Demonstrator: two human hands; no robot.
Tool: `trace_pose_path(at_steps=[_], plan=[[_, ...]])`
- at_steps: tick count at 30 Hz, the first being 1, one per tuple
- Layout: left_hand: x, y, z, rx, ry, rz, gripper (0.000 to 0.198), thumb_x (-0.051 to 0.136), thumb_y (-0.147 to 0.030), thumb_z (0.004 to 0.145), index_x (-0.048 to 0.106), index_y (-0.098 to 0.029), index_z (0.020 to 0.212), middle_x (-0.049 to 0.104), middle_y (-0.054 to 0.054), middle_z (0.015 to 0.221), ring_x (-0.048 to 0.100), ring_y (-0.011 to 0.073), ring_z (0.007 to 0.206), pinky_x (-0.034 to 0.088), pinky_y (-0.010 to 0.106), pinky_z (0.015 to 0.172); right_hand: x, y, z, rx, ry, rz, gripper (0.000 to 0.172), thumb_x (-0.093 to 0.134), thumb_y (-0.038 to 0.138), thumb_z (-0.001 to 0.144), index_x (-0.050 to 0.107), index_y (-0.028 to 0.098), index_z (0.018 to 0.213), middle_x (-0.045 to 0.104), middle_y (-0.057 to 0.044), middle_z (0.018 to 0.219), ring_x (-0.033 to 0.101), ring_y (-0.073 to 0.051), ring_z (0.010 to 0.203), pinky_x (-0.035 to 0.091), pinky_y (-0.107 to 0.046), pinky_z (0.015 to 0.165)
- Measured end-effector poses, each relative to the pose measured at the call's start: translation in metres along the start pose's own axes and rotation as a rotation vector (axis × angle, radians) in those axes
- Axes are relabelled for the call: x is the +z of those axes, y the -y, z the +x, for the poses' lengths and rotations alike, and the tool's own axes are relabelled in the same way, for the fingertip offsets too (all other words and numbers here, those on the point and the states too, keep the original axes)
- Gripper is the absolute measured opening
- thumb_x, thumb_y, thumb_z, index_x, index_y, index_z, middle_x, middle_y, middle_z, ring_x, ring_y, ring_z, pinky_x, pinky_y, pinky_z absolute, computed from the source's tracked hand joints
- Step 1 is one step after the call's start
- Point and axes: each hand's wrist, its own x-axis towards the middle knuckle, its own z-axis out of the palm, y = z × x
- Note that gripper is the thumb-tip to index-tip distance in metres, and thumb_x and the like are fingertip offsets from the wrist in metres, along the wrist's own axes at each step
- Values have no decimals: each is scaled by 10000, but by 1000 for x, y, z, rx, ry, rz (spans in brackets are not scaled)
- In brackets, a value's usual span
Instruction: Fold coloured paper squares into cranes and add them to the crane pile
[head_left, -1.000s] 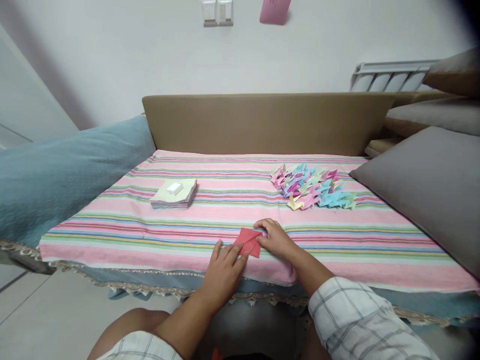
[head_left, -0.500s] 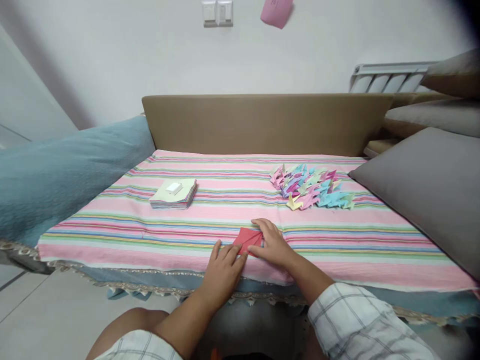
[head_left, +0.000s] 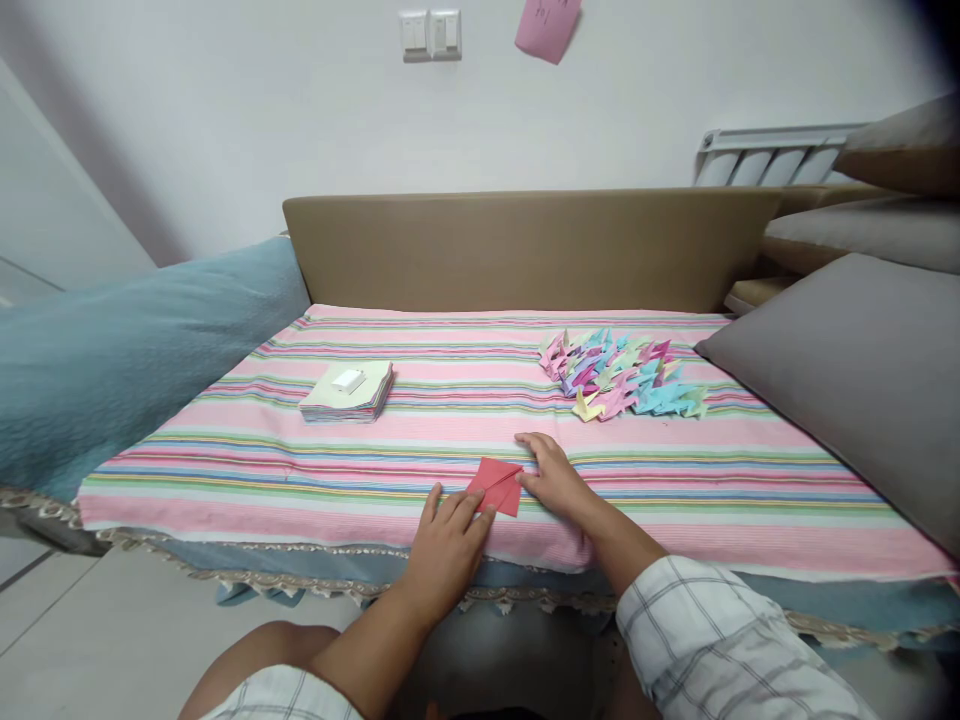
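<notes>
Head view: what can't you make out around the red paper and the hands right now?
In the head view:
the red paper: near-left corner under the left hand, right edge under the right hand; layer count unclear.
the small white item on the paper stack: too small to identify.
the pink note on the wall: cut by the top edge, writing unreadable.
the folded-paper pile: pieces overlap, too small to count.

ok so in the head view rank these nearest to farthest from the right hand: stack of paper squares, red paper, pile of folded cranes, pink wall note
1. red paper, touching the right hand on its left.
2. pile of folded cranes, behind, slightly right.
3. stack of paper squares, far left.
4. pink note, up on the wall.
</notes>
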Motion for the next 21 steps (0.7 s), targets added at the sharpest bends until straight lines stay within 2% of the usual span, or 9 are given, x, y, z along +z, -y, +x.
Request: trace_pose_path(at_steps=[2,4,5,7,9,11,14,21], plan=[[1,0,0,4,-2,-5,336,554,-214,811,555,-265,1143,588,64,1189,501,233,1075,216,521,1039,-4,3,-1,-13,-81,-29,499,449,68,673,539,166,1154,515,-106,1189,459,-212,1139,360,-400,1006],[1,0,0,6,-2,-7,338,552,-217,812,553,-264,1147,586,67,1192,501,237,1076,219,523,1036,-8,11,-5,-92,-151,-85,461,392,41,701,587,185,1093,553,-94,1162,474,-211,1125,356,-421,1000],[2,0,-1,5,-3,-8,336,550,-220,814,553,-264,1147,587,68,1190,501,239,1074,220,526,1035,-10,16,-8,-186,-119,-112,428,393,56,732,599,189,1083,564,-90,1173,475,-214,1130,344,-430,1005],[2,0,-1,3,-2,-8,332,541,-226,820,553,-265,1149,590,69,1183,500,241,1069,222,535,1031,-11,27,-16,-395,57,-171,391,386,121,818,582,211,1143,553,-71,1241,437,-210,1198,273,-448,1048],[0,-1,-1,-3,0,-17,331,539,-224,817,557,-267,1146,584,69,1188,496,243,1063,233,543,1024,-11,34,-24,-482,251,-252,424,389,242,881,456,218,1298,447,-64,1369,317,-211,1304,174,-472,1090],[-3,-1,-1,-26,-10,-28,350,556,-200,792,567,-268,1136,546,80,1233,485,250,1060,273,540,1002,-9,36,-30,-464,401,-323,550,418,379,885,306,203,1394,325,-82,1446,207,-224,1357,116,-493,1100],[-7,0,-3,-83,-53,-38,367,572,-157,749,592,-252,1102,469,114,1288,474,261,1029,377,494,915,-7,32,-32,-409,520,-380,705,466,473,848,186,196,1432,211,-90,1486,120,-234,1380,67,-510,1102],[-9,7,-10,-149,-99,-48,272,533,-168,783,629,-239,1027,511,108,1094,481,220,896,449,391,765,-5,28,-31,-389,554,-396,757,528,454,813,177,200,1434,166,-89,1496,90,-237,1385,29,-509,1105]])
